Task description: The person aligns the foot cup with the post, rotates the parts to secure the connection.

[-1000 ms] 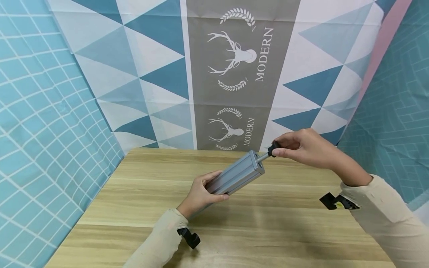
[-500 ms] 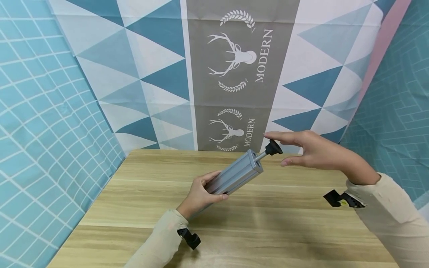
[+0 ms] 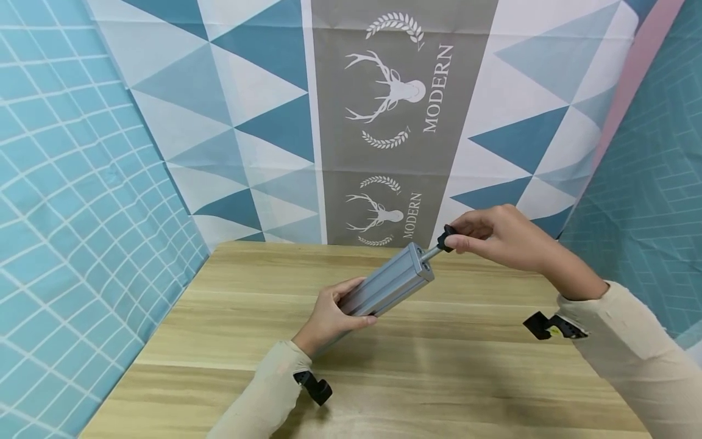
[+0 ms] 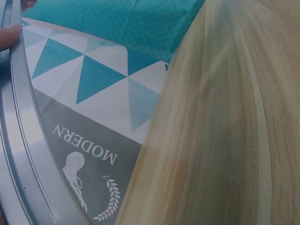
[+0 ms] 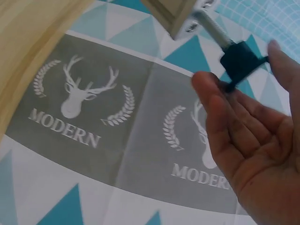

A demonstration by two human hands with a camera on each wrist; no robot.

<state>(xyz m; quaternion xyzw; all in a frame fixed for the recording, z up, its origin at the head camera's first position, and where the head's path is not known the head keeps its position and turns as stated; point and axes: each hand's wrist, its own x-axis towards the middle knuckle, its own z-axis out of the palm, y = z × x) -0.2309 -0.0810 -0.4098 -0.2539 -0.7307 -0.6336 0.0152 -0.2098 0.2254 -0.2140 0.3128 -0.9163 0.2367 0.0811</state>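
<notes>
My left hand [image 3: 329,314] grips a long silver-grey aluminium profile [image 3: 392,280] around its middle, thumb along the near side. The profile slants up to the right; its grooved side [image 4: 35,154] runs along the left of the left wrist view. From its end face sticks a thin metal rod [image 3: 431,253], which looks threaded in the right wrist view. A black levelling foot [image 5: 239,61] sits on the rod's outer end. With thumb and fingertips, my right hand [image 3: 507,238] pinches this foot. The lower end of the profile is hidden behind my left hand and sleeve.
A wooden table [image 3: 439,366] lies beneath both hands. A patterned cloth [image 3: 263,122] with deer heads stands up behind it, and blue tiled-pattern cloths [image 3: 66,183] hang at both sides. Each sleeve carries a small black wrist mount [image 3: 314,388].
Half a second ago my right hand was spread open around the levelling foot; it now pinches it again, as one second ago. My left hand keeps its hold on the aluminium profile.
</notes>
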